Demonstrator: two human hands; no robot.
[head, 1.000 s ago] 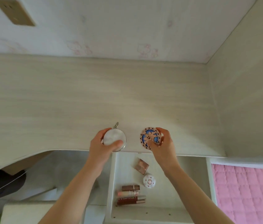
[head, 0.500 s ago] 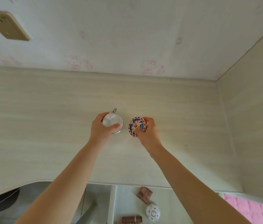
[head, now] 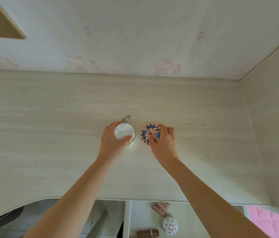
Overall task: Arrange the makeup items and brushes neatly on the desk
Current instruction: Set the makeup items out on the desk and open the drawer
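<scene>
Compacts sit mid-desk [head: 49, 134], side by side: left hand [head: 111, 143] grips the white round compact [head: 124, 133], right hand [head: 164, 143] grips the patterned compact [head: 149, 133]. Risk: uneven release may skew alignment or knock them together

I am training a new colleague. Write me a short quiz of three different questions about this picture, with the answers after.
1. True or false: the left hand grips the white round compact.
2. What does the right hand hold? A) a brush B) the blue-patterned compact C) a lipstick
3. Fill in: the brown tube lies in the open ____ below the desk.

Key: 1 true; 2 B; 3 drawer.
</scene>
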